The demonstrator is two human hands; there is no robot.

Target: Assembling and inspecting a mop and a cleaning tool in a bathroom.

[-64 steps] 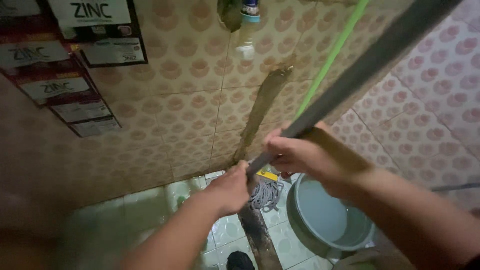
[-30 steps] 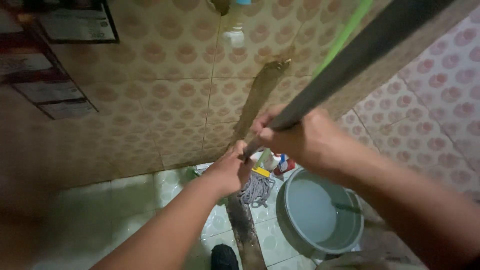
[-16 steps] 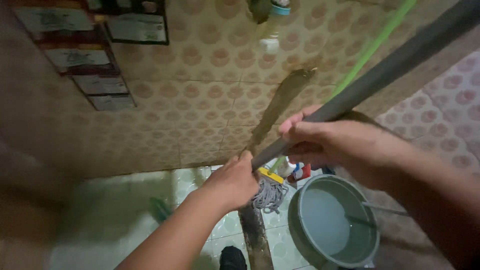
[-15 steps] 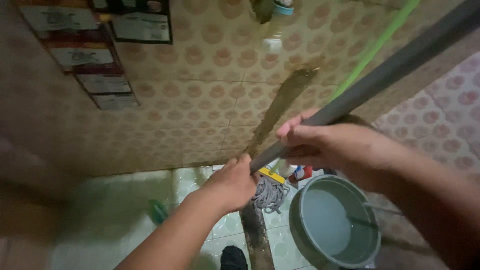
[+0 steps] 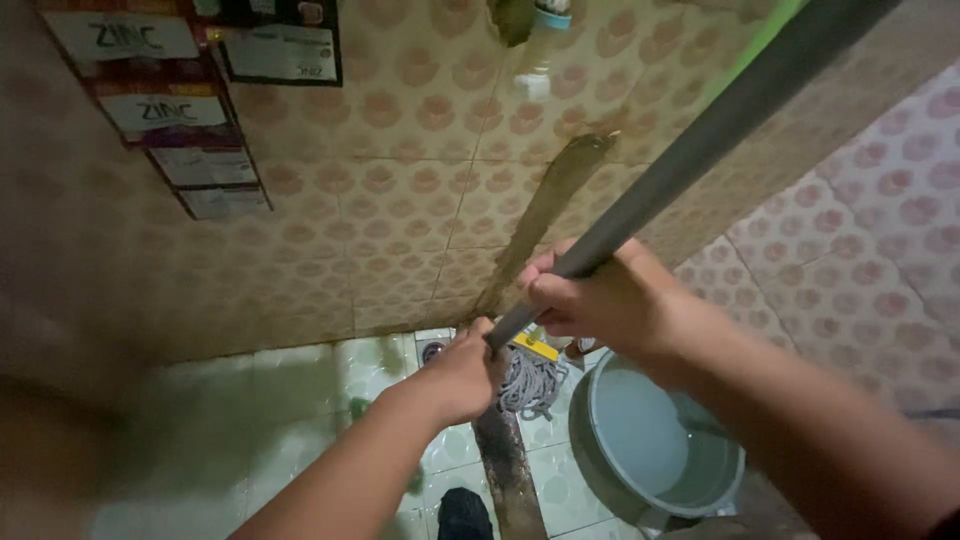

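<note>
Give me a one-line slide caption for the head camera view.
Both hands, left hand below right hand, grip a grey mop handle above a water-filled basin.

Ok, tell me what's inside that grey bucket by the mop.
The grey bucket holds water most of the way up, pale and flat. Its near right side is hidden by the right hand and forearm, so anything there cannot be seen.
</note>
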